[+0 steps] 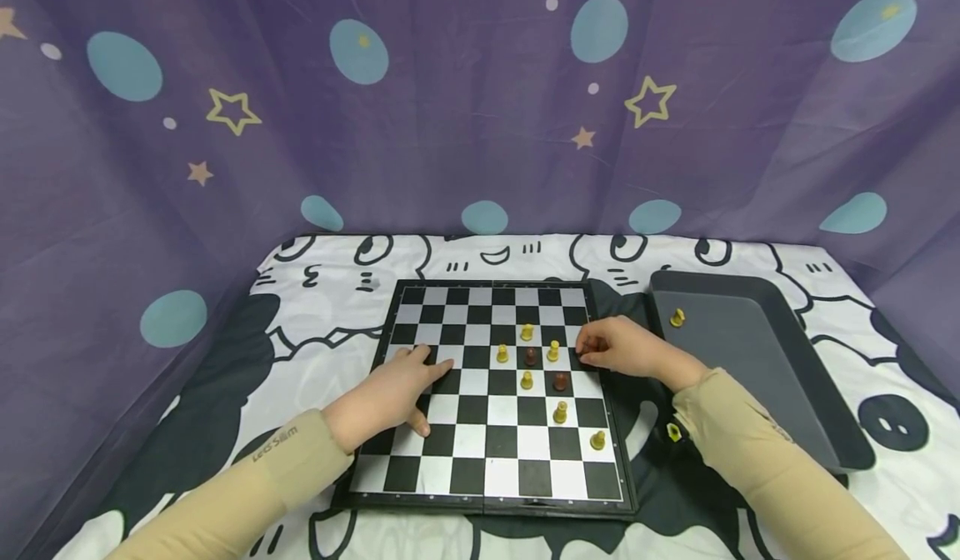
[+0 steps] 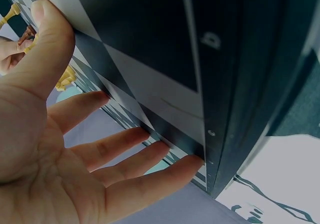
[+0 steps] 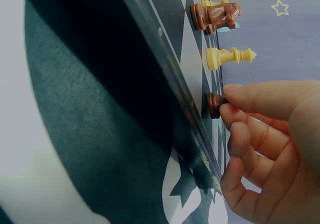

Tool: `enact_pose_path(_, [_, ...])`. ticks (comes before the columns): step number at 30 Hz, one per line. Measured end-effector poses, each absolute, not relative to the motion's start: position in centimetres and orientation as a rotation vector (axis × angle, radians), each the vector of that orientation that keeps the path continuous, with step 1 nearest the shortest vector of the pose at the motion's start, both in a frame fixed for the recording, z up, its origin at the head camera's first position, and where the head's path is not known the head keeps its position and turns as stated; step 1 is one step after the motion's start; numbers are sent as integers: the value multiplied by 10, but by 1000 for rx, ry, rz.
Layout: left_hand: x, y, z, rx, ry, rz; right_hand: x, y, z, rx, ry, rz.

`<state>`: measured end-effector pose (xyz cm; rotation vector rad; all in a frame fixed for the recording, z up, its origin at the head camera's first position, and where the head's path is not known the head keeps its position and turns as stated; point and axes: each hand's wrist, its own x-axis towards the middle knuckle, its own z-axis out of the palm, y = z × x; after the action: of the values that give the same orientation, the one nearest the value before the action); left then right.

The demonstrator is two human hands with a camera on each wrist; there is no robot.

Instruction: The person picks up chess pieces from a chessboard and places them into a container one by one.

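A black-and-white chessboard (image 1: 502, 410) carries several yellow pieces, such as one (image 1: 561, 412) towards the right, and brown pieces (image 1: 560, 382) (image 1: 531, 357). On the board's left part, my left hand (image 1: 384, 400) rests with fingers spread and fingertips touching the squares, holding nothing. At the right edge, my right hand (image 1: 617, 347) pinches the top of a brown piece (image 3: 214, 105) between thumb and forefinger, its base at the board's surface. Beside it in the right wrist view stand a yellow crowned piece (image 3: 227, 57) and a brown knight (image 3: 217, 16).
A dark grey tray (image 1: 772, 368) lies right of the board, with one yellow piece (image 1: 677, 318) near its back left corner. The right forearm reaches over the tray's near left side. A patterned cloth (image 1: 330, 256) covers the surface, and a purple curtain (image 1: 480, 127) hangs behind.
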<state>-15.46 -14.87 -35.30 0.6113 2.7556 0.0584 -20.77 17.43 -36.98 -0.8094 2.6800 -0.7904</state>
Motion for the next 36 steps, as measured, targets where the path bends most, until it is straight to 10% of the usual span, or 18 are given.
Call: enact_pose_path(36, [-152,-149,-351,620,2752,65,-200,194,-330,-877,2811,-868])
